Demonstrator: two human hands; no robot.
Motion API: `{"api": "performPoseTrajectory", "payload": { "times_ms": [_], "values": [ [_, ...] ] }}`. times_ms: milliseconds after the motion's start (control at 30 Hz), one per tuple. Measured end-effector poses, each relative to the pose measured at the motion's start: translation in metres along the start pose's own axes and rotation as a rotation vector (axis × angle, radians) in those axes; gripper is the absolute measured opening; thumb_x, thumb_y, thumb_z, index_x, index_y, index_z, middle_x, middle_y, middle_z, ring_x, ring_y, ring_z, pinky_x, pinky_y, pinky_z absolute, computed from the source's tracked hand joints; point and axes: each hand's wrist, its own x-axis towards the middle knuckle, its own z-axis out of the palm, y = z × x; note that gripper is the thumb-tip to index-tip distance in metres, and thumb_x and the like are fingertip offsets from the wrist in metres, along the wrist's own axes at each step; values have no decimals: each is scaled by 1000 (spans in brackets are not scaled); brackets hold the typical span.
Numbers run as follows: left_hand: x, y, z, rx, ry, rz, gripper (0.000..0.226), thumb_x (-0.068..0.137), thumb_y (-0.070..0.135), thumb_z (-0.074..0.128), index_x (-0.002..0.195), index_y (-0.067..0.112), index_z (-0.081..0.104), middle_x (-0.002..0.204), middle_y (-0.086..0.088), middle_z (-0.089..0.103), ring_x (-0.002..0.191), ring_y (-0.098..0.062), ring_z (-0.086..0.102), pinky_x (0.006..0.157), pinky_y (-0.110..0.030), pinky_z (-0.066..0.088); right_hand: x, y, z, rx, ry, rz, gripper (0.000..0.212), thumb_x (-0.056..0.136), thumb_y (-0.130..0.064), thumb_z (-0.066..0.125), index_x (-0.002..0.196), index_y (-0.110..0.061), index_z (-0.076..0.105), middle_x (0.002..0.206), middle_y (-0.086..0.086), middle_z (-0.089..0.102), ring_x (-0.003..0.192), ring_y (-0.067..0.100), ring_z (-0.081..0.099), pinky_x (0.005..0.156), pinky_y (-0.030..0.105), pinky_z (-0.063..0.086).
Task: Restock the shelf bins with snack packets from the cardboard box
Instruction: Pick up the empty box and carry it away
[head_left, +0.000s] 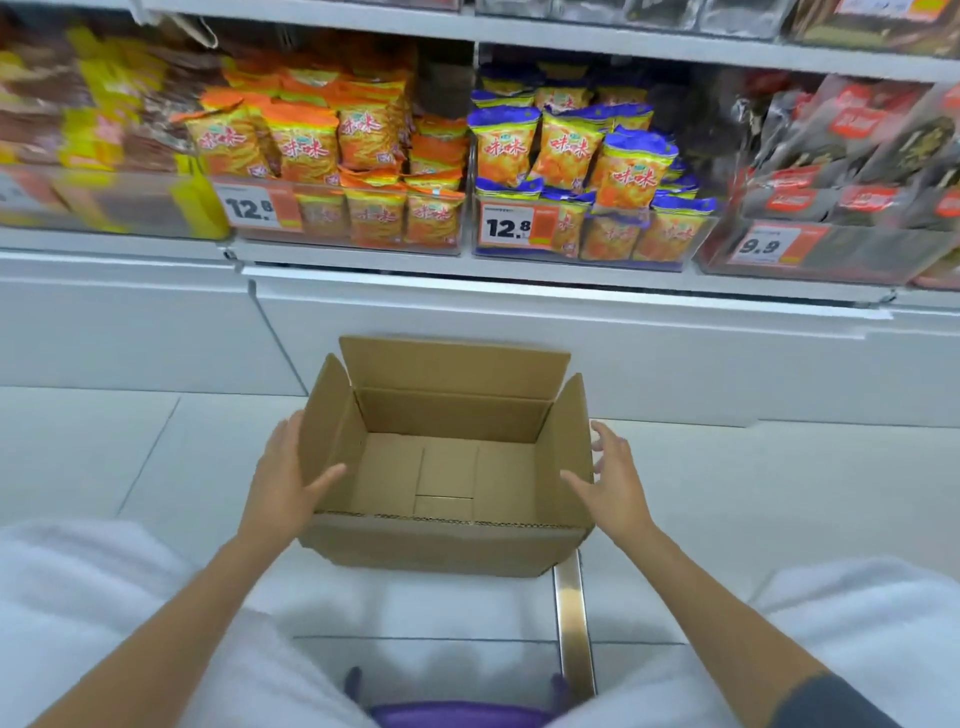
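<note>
Looks basically done to me. The cardboard box (441, 545) sits on the floor (130, 457) right below the shelf (519, 278), and it's empty, bare bottom showing. The orange-packet bin (311, 236) and blue-packet bin (597, 255) above look piled full. My guess is only clearing the box away is left.

The left hand (288, 480) straddles the box's left wall, thumb inside and fingers straight outside. The right hand (610, 478) is spread wide just beside the right wall, holding nothing.

The cardboard box (441, 545) stands upright on the floor (156, 452) below the shelf (519, 280), flaps up, its bare brown bottom showing. Above it, one clear bin (317, 221) is heaped with orange snack packets (304, 143). The neighbouring bin (670, 244) on its right holds blue-topped packets (628, 171).
</note>
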Motion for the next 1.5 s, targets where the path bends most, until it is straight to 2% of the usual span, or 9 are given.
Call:
{"api": "performPoseTrajectory", "payload": {
  "times_ms": [100, 200, 300, 400, 500, 600, 833, 1000, 1500],
  "values": [
    [12, -7, 2, -222, -57, -222, 76, 94, 34, 60, 155, 20, 17, 151, -5, 41, 138, -25, 39, 113, -37, 31, 13, 11, 13, -29, -32, 133, 78, 83, -24, 75, 147, -21, 31, 114, -1, 45, 89, 17, 51, 81, 31, 46],
    [24, -13, 5, -230, -44, -270, 48, 100, 25, 52, 146, 18, 41, 130, 6, 55, 124, -20, 52, 106, -36, 39, 17, 19, 21, -1, -76, 161, 35, 81, -21, 73, 115, -24, 62, 94, 0, 61, 87, 22, 64, 74, 35, 53],
    [31, -18, 10, -266, -52, -298, 26, 101, 20, 49, 124, 20, 61, 111, 2, 67, 108, -27, 62, 98, -42, 47, 20, 25, 23, 29, -87, 165, 23, 85, -15, 70, 106, -23, 67, 87, -1, 63, 81, 15, 61, 73, 33, 53],
    [33, -15, 14, -220, -77, -264, 30, 100, 20, 51, 126, 30, 61, 111, 4, 71, 102, -21, 65, 95, -44, 49, 22, 30, 22, 12, -96, 186, 17, 85, -15, 70, 100, -22, 68, 91, 12, 58, 83, 25, 55, 72, 32, 48],
    [31, 7, 11, -300, -159, -299, 39, 96, 11, 57, 122, 39, 60, 98, 7, 74, 89, -20, 70, 73, -37, 55, 19, 31, 7, 77, -97, 222, 23, 86, -14, 69, 106, -26, 67, 93, 8, 61, 83, 28, 56, 69, 26, 46],
    [24, 43, 3, -379, -202, -344, 48, 89, 1, 65, 118, 40, 61, 99, 7, 75, 91, -19, 70, 82, -34, 55, 5, 27, -29, 186, -82, 304, 37, 87, -14, 68, 116, -36, 63, 93, -6, 69, 86, 25, 61, 77, 29, 52],
    [-10, 178, -28, -314, -311, -283, 61, 84, 2, 70, 105, 58, 58, 89, 16, 75, 90, -11, 70, 89, -29, 54, -58, -6, -149, 178, 65, 400, 56, 89, -8, 63, 136, -36, 51, 86, -20, 64, 70, 10, 57, 76, 31, 48],
    [-38, 303, -40, -241, -443, -201, 68, 79, -1, 75, 134, 34, 55, 96, 23, 72, 91, 0, 69, 95, -33, 53, -109, -24, -258, 259, 223, 519, 55, 90, -12, 61, 135, -42, 51, 93, -12, 69, 77, 25, 59, 79, 32, 51],
    [-130, 651, 79, -59, -800, 150, 62, 83, 4, 72, 140, 19, 52, 122, 1, 68, 111, -11, 64, 104, -41, 48, -233, 48, -548, 286, 706, 876, 33, 89, -12, 63, 117, -31, 67, 60, -27, 54, 57, 3, 45, 57, 10, 39]
  ]
}}
